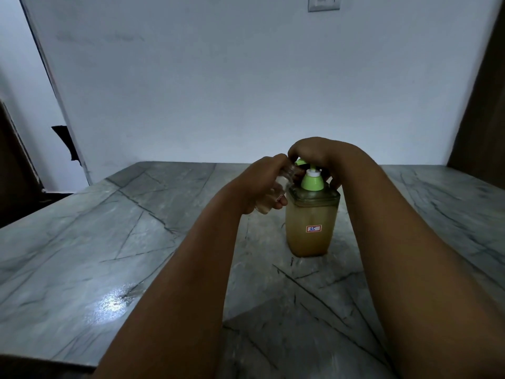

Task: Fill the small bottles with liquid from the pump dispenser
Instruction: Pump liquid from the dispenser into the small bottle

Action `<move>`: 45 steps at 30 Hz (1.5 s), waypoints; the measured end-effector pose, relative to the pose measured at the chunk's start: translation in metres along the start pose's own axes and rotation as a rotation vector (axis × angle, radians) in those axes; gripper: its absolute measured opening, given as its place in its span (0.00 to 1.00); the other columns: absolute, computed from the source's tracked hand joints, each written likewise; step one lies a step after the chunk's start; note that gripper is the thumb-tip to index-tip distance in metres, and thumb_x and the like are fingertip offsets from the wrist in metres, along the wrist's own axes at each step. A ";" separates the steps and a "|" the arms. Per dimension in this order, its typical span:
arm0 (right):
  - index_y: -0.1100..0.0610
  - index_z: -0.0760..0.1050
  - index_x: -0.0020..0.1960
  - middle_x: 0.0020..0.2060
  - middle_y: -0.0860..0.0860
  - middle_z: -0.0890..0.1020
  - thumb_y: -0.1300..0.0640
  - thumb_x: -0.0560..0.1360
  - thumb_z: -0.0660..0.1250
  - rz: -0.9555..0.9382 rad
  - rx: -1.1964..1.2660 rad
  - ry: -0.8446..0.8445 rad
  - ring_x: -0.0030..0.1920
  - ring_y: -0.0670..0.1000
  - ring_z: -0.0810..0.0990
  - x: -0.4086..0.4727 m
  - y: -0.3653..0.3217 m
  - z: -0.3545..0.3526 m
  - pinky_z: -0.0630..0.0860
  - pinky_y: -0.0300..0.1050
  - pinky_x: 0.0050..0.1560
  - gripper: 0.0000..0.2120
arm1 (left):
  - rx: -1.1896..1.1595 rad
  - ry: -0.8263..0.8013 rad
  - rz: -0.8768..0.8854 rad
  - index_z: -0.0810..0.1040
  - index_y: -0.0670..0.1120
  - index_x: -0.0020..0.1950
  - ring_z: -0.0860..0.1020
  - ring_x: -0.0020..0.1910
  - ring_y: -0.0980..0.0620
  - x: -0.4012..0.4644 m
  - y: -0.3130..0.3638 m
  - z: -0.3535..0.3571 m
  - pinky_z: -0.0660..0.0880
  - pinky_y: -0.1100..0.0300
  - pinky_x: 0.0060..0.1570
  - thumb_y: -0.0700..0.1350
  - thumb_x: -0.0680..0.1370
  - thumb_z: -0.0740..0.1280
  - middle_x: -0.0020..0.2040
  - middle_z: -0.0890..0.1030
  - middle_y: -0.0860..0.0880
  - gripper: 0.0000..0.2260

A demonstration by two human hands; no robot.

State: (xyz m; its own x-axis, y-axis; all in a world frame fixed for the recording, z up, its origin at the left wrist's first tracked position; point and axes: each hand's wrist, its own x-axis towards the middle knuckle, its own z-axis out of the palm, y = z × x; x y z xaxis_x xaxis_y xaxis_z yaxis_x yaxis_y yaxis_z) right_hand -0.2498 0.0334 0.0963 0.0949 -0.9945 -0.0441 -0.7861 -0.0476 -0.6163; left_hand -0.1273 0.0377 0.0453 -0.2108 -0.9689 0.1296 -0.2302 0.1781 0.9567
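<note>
One small clear bottle [276, 191] is gripped, tilted, in the left hand [262, 184], mouth just beside the green nozzle. One pump dispenser [311, 225] stands on the marble counter [109, 242]; its pump head is covered by the curled right hand [318, 154].

Both bare forearms reach forward, converging. The left hand [262, 184] is curled closed, fingers wrapped round something clear (thumb tip showing underneath), wrist slightly bent. The right hand [318, 153] sits higher, palm down, fingers bent over and pressing downward, knuckles toward the wall.
</note>
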 end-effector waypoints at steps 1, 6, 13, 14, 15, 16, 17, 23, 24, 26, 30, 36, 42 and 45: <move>0.61 0.70 0.43 0.33 0.55 0.72 0.59 0.78 0.55 -0.004 -0.025 -0.009 0.32 0.53 0.69 0.000 -0.001 0.000 0.68 0.44 0.35 0.10 | 0.002 -0.001 0.002 0.75 0.43 0.42 0.76 0.26 0.49 -0.001 0.001 0.000 0.72 0.64 0.26 0.47 0.81 0.55 0.35 0.76 0.45 0.14; 0.62 0.71 0.45 0.33 0.55 0.73 0.59 0.78 0.54 -0.012 -0.055 -0.020 0.31 0.52 0.69 0.002 0.000 0.001 0.68 0.43 0.33 0.10 | 0.000 0.001 0.009 0.74 0.43 0.42 0.76 0.26 0.50 0.000 0.000 -0.001 0.72 0.62 0.26 0.47 0.81 0.55 0.36 0.76 0.45 0.13; 0.59 0.70 0.46 0.34 0.54 0.74 0.49 0.79 0.55 0.066 0.227 -0.016 0.34 0.55 0.71 0.007 0.005 -0.008 0.69 0.45 0.39 0.13 | 0.003 -0.006 -0.006 0.74 0.43 0.46 0.76 0.26 0.49 -0.002 0.001 -0.001 0.73 0.62 0.27 0.47 0.81 0.54 0.34 0.76 0.44 0.13; 0.61 0.71 0.48 0.33 0.54 0.75 0.50 0.79 0.55 0.062 0.210 -0.005 0.34 0.54 0.72 0.008 0.004 -0.008 0.69 0.45 0.37 0.14 | 0.007 -0.004 -0.009 0.74 0.43 0.47 0.76 0.26 0.50 -0.001 0.001 -0.002 0.73 0.63 0.27 0.47 0.81 0.54 0.35 0.76 0.44 0.13; 0.62 0.72 0.50 0.34 0.54 0.76 0.51 0.80 0.55 0.050 0.195 0.008 0.35 0.55 0.73 0.008 0.002 -0.009 0.70 0.45 0.36 0.14 | 0.014 -0.006 -0.013 0.74 0.43 0.48 0.76 0.26 0.50 -0.001 0.001 -0.002 0.73 0.63 0.26 0.47 0.81 0.54 0.35 0.76 0.43 0.13; 0.62 0.75 0.51 0.34 0.54 0.78 0.51 0.80 0.54 0.034 0.203 0.025 0.36 0.55 0.74 0.011 0.001 -0.011 0.72 0.45 0.38 0.16 | 0.020 -0.008 -0.014 0.74 0.43 0.49 0.77 0.26 0.50 0.000 0.001 -0.002 0.73 0.63 0.26 0.48 0.81 0.54 0.35 0.76 0.42 0.13; 0.63 0.77 0.50 0.33 0.54 0.80 0.50 0.79 0.54 0.018 0.228 0.036 0.38 0.56 0.76 0.012 0.001 -0.013 0.74 0.46 0.42 0.19 | 0.024 -0.010 -0.014 0.74 0.43 0.49 0.77 0.26 0.50 0.000 0.001 -0.002 0.73 0.63 0.26 0.48 0.81 0.54 0.35 0.76 0.42 0.13; 0.63 0.78 0.46 0.41 0.53 0.82 0.58 0.78 0.59 -0.040 0.187 0.162 0.43 0.56 0.78 0.021 -0.004 -0.003 0.76 0.48 0.43 0.11 | -0.009 -0.010 -0.023 0.75 0.44 0.45 0.76 0.26 0.50 -0.002 0.002 -0.004 0.72 0.62 0.27 0.48 0.80 0.56 0.33 0.75 0.44 0.12; 0.61 0.78 0.45 0.43 0.55 0.80 0.57 0.78 0.62 -0.030 0.178 0.139 0.44 0.55 0.78 0.022 -0.004 -0.002 0.75 0.46 0.40 0.10 | -0.014 -0.011 -0.023 0.74 0.44 0.44 0.76 0.26 0.50 -0.002 0.001 -0.004 0.73 0.62 0.26 0.48 0.81 0.56 0.34 0.75 0.44 0.12; 0.62 0.79 0.48 0.46 0.57 0.79 0.58 0.79 0.63 -0.030 0.117 0.075 0.45 0.56 0.78 0.019 -0.005 -0.001 0.74 0.46 0.40 0.08 | -0.029 -0.011 -0.020 0.74 0.43 0.44 0.76 0.26 0.50 -0.002 0.001 -0.004 0.73 0.63 0.25 0.48 0.81 0.56 0.36 0.75 0.44 0.12; 0.60 0.74 0.45 0.38 0.54 0.73 0.71 0.76 0.57 -0.031 0.066 0.030 0.38 0.54 0.74 0.009 -0.008 0.000 0.70 0.38 0.32 0.10 | -0.028 -0.004 -0.023 0.74 0.43 0.44 0.76 0.26 0.50 -0.002 0.001 -0.003 0.73 0.63 0.25 0.48 0.80 0.57 0.35 0.76 0.43 0.12; 0.59 0.67 0.31 0.30 0.54 0.70 0.65 0.77 0.58 -0.093 -0.097 0.023 0.29 0.50 0.68 0.017 -0.003 0.006 0.65 0.39 0.31 0.16 | -0.006 0.004 -0.026 0.74 0.42 0.44 0.77 0.25 0.50 0.000 -0.001 -0.003 0.73 0.62 0.27 0.48 0.80 0.57 0.34 0.76 0.41 0.12; 0.54 0.65 0.35 0.34 0.50 0.70 0.57 0.79 0.60 -0.049 0.120 0.165 0.33 0.49 0.71 0.026 -0.002 0.002 0.72 0.42 0.37 0.14 | -0.003 -0.010 -0.012 0.75 0.44 0.44 0.76 0.25 0.50 -0.001 0.001 -0.002 0.73 0.62 0.26 0.48 0.81 0.56 0.34 0.75 0.44 0.12; 0.54 0.66 0.35 0.34 0.50 0.71 0.57 0.78 0.59 -0.054 0.159 0.216 0.37 0.52 0.73 0.027 -0.003 0.000 0.72 0.44 0.41 0.13 | 0.006 -0.016 -0.006 0.75 0.43 0.46 0.76 0.25 0.50 -0.002 0.001 -0.002 0.73 0.63 0.26 0.48 0.81 0.55 0.30 0.75 0.45 0.13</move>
State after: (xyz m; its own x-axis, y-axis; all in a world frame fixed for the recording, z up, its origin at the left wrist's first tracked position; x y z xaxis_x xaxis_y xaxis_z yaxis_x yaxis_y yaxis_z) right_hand -0.2450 0.0072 0.0969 -0.0117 -0.9886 0.1503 -0.6764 -0.1029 -0.7293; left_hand -0.1253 0.0391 0.0465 -0.2249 -0.9670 0.1194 -0.2373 0.1732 0.9559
